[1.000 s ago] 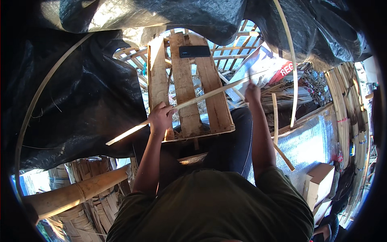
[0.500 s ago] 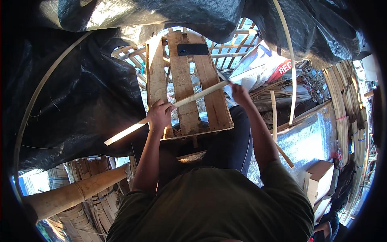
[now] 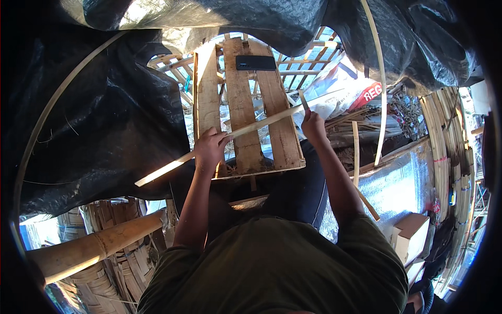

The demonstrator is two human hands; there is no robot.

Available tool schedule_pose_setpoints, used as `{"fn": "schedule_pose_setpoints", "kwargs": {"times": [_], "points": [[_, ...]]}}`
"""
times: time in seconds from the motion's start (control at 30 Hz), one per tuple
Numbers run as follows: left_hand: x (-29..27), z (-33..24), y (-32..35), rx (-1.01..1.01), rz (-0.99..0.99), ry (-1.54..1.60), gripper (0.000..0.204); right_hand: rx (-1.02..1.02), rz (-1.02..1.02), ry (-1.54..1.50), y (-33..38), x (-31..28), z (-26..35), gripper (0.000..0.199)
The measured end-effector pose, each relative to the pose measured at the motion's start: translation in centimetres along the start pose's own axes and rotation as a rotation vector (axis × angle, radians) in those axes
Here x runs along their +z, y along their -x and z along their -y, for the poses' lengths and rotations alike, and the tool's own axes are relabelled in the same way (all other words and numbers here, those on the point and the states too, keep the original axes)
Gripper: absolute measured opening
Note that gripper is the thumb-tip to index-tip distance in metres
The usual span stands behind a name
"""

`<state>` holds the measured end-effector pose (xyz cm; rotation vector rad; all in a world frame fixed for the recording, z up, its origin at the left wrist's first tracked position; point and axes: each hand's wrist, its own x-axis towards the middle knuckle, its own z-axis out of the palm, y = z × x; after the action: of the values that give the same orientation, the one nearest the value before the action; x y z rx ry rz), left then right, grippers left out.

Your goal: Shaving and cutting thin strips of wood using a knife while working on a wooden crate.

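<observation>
A long, pale bamboo strip (image 3: 264,122) slants across a slatted wooden bench (image 3: 239,104), rising from lower left to upper right. My left hand (image 3: 210,148) is closed around the strip near its middle, above the bench's left slats. In my right hand (image 3: 315,127), closed and just past the bench's right edge, is a knife (image 3: 304,100). Its narrow blade points up and crosses the strip near the strip's far end. The handle is mostly hidden in the fist.
A dark phone (image 3: 255,63) lies on the far end of the bench. Black plastic sheeting (image 3: 104,115) hangs at the left and top. To the right are a white and red sack (image 3: 334,99), upright bamboo pieces (image 3: 356,154), a silvery sheet (image 3: 392,180) and a cardboard box (image 3: 410,233).
The knife blade has turned more upright, and my right hand has shifted slightly down. My left hand keeps its hold on the bamboo strip, and the whole view has shifted a little.
</observation>
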<state>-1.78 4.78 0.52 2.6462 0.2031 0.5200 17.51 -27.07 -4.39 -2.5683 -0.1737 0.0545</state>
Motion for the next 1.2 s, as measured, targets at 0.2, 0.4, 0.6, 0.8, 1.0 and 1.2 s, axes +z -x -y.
{"fn": "schedule_pose_setpoints", "kwargs": {"times": [0.2, 0.4, 0.6, 0.8, 1.0, 1.2], "points": [[0.1, 0.3, -0.1, 0.031, -0.035, 0.039, 0.021, 0.321, -0.002, -0.171, -0.6, -0.3, -2.3, 0.054], [-0.1, 0.3, -0.1, 0.018, 0.001, 0.038, 0.023, 0.274, 0.172, -0.289, -1.2, -1.4, -1.7, 0.048], [-0.1, 0.4, -0.1, -0.016, -0.001, 0.051, 0.021, 0.289, 0.334, -0.321, 0.0, -0.7, 0.9, 0.048], [0.1, 0.6, -0.1, -0.022, 0.020, 0.053, 0.023, 0.453, 0.036, -0.414, -0.7, 0.0, -0.7, 0.044], [0.2, 0.6, -0.2, -0.003, 0.012, 0.041, 0.024, 0.078, 0.310, -0.201, -0.6, 0.5, 0.1, 0.043], [0.3, 0.6, -0.1, -0.022, -0.006, 0.029, 0.027, 0.151, 0.098, -0.038, -1.5, -0.2, -0.5, 0.047]]}}
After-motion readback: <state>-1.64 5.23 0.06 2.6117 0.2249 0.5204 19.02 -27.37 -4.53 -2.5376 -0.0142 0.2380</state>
